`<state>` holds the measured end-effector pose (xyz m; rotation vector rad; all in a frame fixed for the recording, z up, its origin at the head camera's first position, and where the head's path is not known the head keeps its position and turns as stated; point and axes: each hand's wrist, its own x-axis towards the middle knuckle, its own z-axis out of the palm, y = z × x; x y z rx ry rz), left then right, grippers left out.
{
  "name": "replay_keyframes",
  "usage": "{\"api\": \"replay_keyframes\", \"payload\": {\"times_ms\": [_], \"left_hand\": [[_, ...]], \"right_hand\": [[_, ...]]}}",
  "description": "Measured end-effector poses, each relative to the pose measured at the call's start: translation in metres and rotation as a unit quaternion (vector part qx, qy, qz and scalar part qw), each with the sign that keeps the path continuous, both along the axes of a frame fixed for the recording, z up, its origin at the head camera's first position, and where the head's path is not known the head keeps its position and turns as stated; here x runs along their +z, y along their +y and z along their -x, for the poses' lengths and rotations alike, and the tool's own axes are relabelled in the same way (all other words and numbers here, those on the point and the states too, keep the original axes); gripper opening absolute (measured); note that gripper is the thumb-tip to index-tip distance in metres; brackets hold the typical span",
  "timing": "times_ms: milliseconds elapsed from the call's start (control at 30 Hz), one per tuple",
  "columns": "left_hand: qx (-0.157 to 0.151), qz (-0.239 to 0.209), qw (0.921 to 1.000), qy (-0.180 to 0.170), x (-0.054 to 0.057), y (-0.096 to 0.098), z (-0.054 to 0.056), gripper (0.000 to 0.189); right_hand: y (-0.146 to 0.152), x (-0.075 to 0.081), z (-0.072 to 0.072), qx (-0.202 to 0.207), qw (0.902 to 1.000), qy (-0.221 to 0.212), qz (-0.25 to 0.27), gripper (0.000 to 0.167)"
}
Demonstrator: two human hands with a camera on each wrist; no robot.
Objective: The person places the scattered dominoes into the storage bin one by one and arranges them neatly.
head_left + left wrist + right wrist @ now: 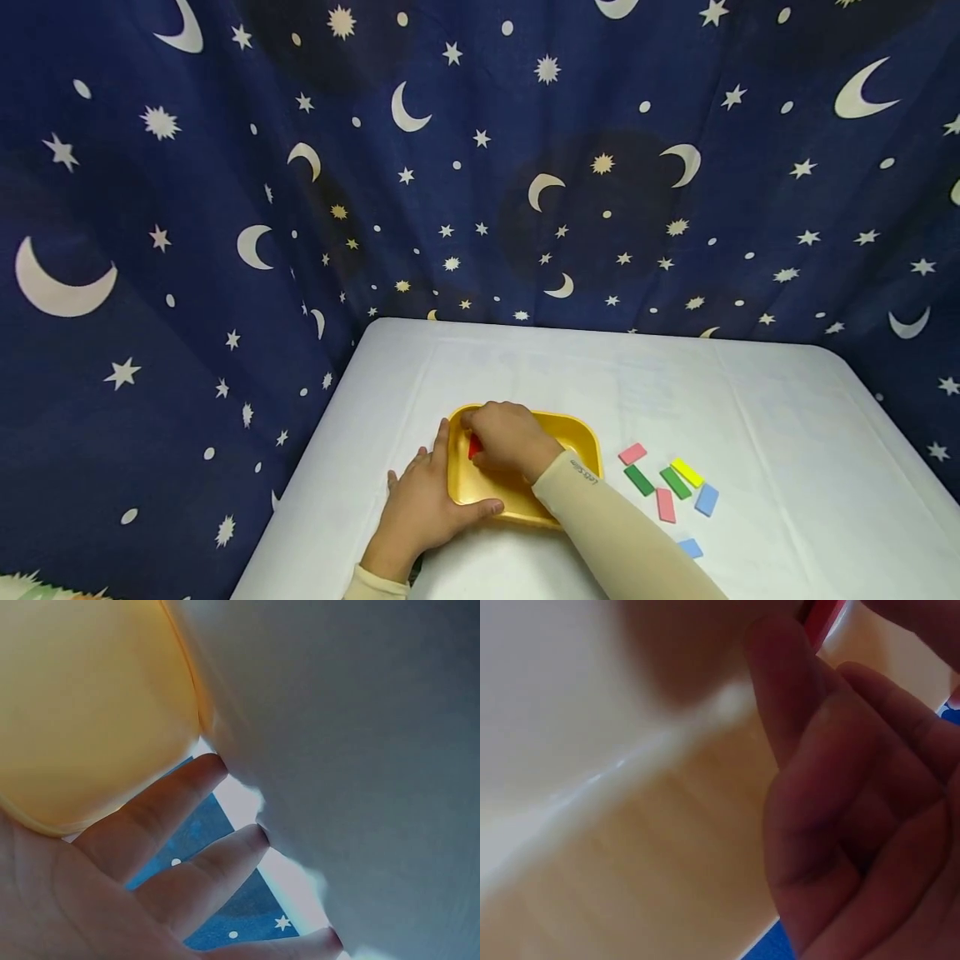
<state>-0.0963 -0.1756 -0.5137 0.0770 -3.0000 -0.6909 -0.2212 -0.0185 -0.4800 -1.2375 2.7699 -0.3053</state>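
A yellow plastic tray (573, 429) with raised walls stands on the white table. My left hand (422, 507) is at its left side, fingers spread and fairly straight, the thumb lying over the near rim. In the left wrist view, the fingertips (214, 762) meet the white tabletop beside the tray wall. My right hand (512, 437) reaches down inside the tray, its fingers curled around a small red block (474, 447) near the tray's left wall. Part of that red block (825, 621) shows at the top of the right wrist view; the rest is hidden by fingers.
Right of the tray several flat rectangular blocks lie scattered: a pink block (632, 453), a green block (639, 480), a yellow block (687, 472), a blue block (707, 500) and others. My right forearm (622, 533) crosses the tray's near right corner. A dark blue star-patterned curtain (495, 167) hangs behind the table.
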Motion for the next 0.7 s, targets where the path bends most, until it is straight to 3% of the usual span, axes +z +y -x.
{"api": "replay_keyframes", "payload": {"times_ms": [467,700], "left_hand": [[-0.004,-0.007,0.9999,0.009,0.0014,0.0006,0.0028,0.142],[0.0,-0.007,1.0,-0.004,0.0019,-0.0013,0.0014,0.143]], "right_hand": [[0.0,0.0019,-0.0004,-0.012,0.9998,0.014,0.011,0.023],[-0.0024,0.0012,-0.0013,-0.005,0.9998,0.005,0.02,0.025]]}}
